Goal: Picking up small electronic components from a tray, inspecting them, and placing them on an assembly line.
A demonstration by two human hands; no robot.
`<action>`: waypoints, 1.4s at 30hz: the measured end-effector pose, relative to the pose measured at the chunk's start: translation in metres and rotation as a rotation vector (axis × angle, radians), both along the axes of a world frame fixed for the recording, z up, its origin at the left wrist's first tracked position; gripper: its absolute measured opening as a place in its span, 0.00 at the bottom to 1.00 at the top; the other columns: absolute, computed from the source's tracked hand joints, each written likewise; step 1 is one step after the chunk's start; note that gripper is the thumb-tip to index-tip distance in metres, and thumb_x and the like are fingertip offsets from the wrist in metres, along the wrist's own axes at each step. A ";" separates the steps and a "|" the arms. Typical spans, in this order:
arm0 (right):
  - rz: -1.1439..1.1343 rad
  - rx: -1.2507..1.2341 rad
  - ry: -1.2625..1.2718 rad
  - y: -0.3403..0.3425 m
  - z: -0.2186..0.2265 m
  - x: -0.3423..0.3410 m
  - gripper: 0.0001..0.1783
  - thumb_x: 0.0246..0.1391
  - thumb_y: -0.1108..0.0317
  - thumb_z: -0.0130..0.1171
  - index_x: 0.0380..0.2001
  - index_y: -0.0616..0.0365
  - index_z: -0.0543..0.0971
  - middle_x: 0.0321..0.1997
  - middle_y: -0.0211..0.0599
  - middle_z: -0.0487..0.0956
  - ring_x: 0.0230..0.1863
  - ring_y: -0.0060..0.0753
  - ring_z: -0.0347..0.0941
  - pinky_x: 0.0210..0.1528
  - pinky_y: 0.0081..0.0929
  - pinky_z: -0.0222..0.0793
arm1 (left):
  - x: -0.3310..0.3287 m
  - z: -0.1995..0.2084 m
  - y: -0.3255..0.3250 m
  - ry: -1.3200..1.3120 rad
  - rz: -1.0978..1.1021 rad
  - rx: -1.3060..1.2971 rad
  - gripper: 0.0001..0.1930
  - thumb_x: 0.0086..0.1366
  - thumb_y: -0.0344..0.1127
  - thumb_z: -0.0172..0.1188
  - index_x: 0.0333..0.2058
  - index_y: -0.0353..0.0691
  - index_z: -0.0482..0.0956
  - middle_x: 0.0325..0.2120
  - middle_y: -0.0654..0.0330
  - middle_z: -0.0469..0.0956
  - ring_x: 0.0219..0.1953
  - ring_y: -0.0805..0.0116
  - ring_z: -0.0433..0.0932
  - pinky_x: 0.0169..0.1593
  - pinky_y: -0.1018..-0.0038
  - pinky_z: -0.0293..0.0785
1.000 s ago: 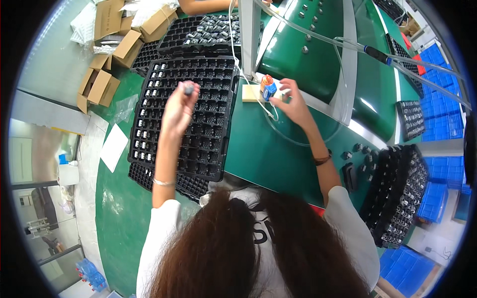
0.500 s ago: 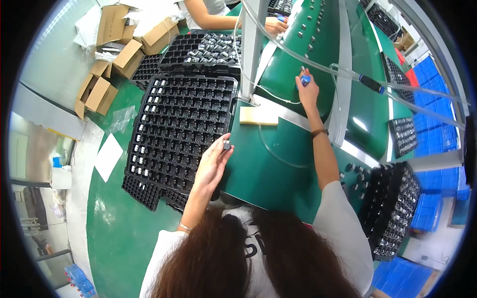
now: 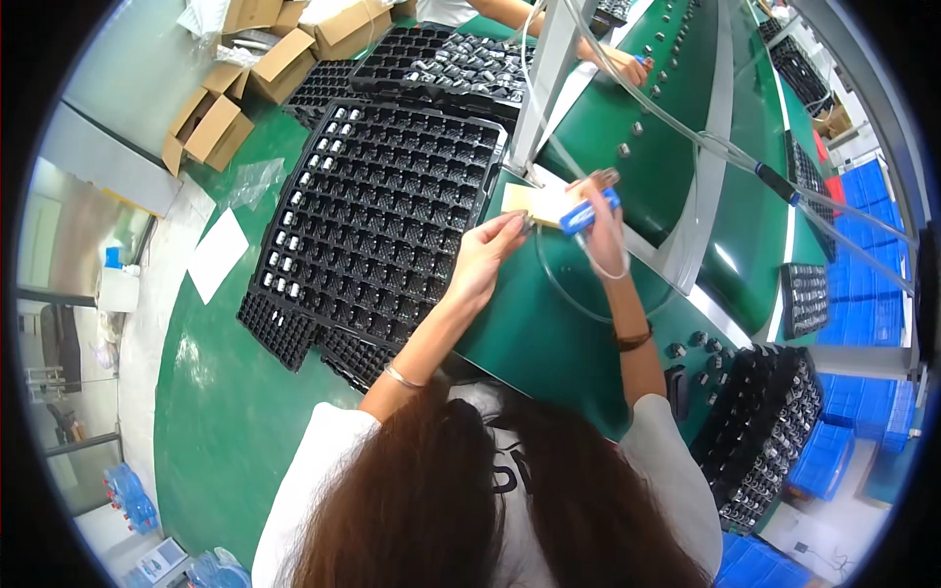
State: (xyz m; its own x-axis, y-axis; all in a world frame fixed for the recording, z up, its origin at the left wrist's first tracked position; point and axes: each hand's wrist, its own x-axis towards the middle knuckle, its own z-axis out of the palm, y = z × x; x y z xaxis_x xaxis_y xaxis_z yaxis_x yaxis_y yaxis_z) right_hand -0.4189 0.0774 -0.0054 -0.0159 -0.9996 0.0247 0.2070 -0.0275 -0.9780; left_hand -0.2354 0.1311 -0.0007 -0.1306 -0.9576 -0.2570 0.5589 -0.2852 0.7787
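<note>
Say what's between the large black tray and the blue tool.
The yellow block and the fingertips of the left hand, in the head view.

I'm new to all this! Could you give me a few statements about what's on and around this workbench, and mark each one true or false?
1. The right hand has hold of a blue object. True.
2. The left hand is gripping a cardboard box. False: the left hand pinches a small part at its fingertips.
3. A yellow block lies on the green work surface by the hands. True.
4. The pale parts in the large black tray are lined up along its right side. False: the pale parts sit along the left side of the large black tray.
5. Another person's hand shows near the top of the picture. True.
</note>
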 end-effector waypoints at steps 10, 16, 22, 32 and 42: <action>0.149 -0.023 -0.046 0.038 0.003 0.031 0.13 0.59 0.63 0.47 0.37 0.62 0.74 0.32 0.29 0.75 0.31 0.15 0.70 0.33 0.13 0.66 | 0.005 0.008 0.014 -0.145 -0.122 -0.066 0.19 0.59 0.34 0.60 0.47 0.30 0.73 0.38 0.59 0.78 0.38 0.77 0.73 0.45 0.81 0.68; 0.200 0.015 -0.054 0.040 -0.001 0.037 0.12 0.57 0.64 0.49 0.38 0.62 0.74 0.33 0.28 0.75 0.32 0.15 0.70 0.34 0.14 0.66 | 0.012 0.004 0.015 -0.189 -0.126 -0.082 0.20 0.61 0.33 0.58 0.52 0.34 0.70 0.37 0.60 0.78 0.36 0.79 0.73 0.44 0.82 0.69; -0.080 -0.212 0.433 0.016 0.009 0.033 0.11 0.54 0.63 0.54 0.33 0.61 0.74 0.27 0.35 0.77 0.27 0.26 0.73 0.31 0.24 0.66 | 0.041 0.014 -0.007 -0.485 0.111 -0.266 0.16 0.61 0.33 0.57 0.48 0.36 0.73 0.41 0.59 0.76 0.44 0.75 0.72 0.48 0.78 0.68; -0.172 -0.246 0.848 0.003 -0.004 0.043 0.21 0.47 0.56 0.62 0.37 0.59 0.70 0.26 0.49 0.75 0.28 0.51 0.72 0.29 0.39 0.65 | 0.237 -0.006 -0.115 -1.846 0.611 -0.331 0.13 0.51 0.40 0.61 0.36 0.43 0.77 0.34 0.55 0.75 0.38 0.55 0.73 0.44 0.62 0.69; -0.197 -0.199 0.674 0.037 0.007 0.007 0.29 0.42 0.68 0.66 0.48 0.56 0.65 0.23 0.25 0.62 0.22 0.14 0.55 0.23 0.15 0.52 | 0.264 -0.006 -0.106 -1.886 0.339 -0.095 0.08 0.49 0.38 0.65 0.26 0.43 0.81 0.27 0.51 0.79 0.34 0.53 0.79 0.40 0.64 0.74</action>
State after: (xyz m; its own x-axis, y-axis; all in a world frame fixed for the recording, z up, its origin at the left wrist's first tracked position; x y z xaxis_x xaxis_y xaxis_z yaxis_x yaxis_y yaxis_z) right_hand -0.4123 0.1144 0.0018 -0.1122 -0.9554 0.2733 -0.4654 -0.1925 -0.8639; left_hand 0.0288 0.0252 -0.0068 0.3809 -0.8968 0.2250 -0.8887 -0.2879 0.3570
